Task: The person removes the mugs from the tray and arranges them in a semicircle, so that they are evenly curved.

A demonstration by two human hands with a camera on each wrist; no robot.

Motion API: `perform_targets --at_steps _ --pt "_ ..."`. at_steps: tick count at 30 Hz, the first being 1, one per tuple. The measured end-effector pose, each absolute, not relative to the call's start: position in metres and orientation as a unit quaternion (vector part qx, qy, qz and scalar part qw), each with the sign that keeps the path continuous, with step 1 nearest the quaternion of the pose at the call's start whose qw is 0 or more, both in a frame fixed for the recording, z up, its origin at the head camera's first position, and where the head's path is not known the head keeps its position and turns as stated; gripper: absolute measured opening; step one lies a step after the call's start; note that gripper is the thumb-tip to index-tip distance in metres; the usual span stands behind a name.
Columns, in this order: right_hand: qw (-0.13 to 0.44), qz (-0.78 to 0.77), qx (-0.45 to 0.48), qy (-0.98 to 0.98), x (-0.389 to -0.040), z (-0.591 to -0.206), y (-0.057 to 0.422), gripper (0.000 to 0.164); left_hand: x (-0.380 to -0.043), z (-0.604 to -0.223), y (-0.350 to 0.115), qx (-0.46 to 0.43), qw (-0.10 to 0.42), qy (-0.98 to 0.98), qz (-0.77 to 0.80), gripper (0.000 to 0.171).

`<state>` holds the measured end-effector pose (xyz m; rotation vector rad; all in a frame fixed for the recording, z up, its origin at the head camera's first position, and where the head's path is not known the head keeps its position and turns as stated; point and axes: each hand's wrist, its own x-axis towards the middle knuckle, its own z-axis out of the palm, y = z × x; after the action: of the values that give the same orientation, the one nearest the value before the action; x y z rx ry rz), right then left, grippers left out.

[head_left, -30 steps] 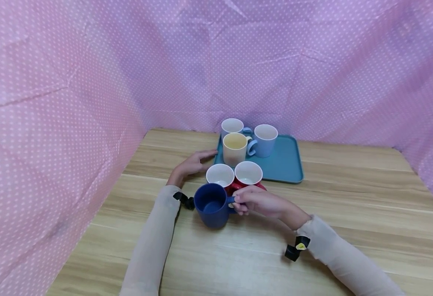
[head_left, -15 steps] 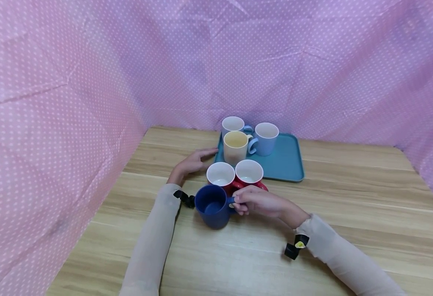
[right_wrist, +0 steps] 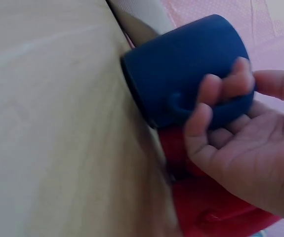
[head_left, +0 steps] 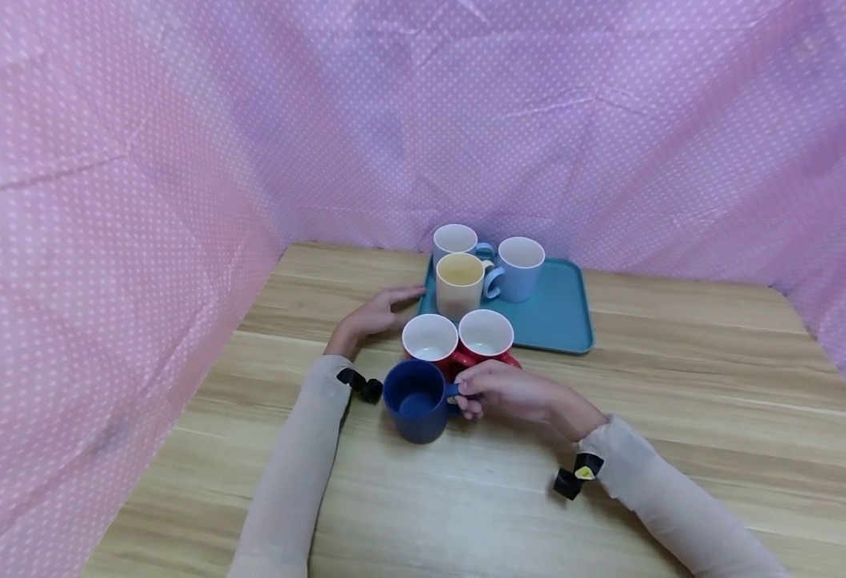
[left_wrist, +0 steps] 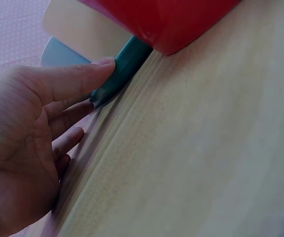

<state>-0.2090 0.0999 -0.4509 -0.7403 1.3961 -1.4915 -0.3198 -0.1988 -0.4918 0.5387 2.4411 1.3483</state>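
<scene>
A dark blue mug (head_left: 417, 401) stands upright at the front of the group, with my right hand (head_left: 513, 393) gripping its handle from the right. In the right wrist view, fingers curl through the handle and the mug's base is close over the table. Two red mugs with white insides, a left one (head_left: 430, 341) and a right one (head_left: 486, 335), stand just behind it. My left hand (head_left: 376, 313) lies beside the teal tray (head_left: 556, 321); its fairly straight fingers touch the tray's left edge. In the left wrist view, the thumb overlaps the tray's rim (left_wrist: 124, 69).
A yellow mug (head_left: 459, 291) and two light blue mugs, one at the back (head_left: 455, 239) and one to the right (head_left: 520, 273), stand on the tray's left half. A pink dotted cloth (head_left: 502, 128) encloses the wooden table (head_left: 683, 361).
The blue mug shifts very slightly right in the head view, still in my right hand's grip. My left hand stays at the tray's edge. Otherwise the view only drifts a little.
</scene>
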Motion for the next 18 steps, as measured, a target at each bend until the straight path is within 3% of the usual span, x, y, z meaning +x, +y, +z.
perform_targets --at_steps 9,18 --pt "0.421 -0.514 -0.364 0.653 -0.211 -0.439 0.105 0.028 -0.320 -0.492 -0.199 0.189 0.147 0.848 0.473 0.061" --pt "0.407 -0.518 -0.355 0.663 -0.207 -0.435 0.104 0.027 -0.321 -0.493 -0.198 0.182 0.148 0.845 0.480 0.061"
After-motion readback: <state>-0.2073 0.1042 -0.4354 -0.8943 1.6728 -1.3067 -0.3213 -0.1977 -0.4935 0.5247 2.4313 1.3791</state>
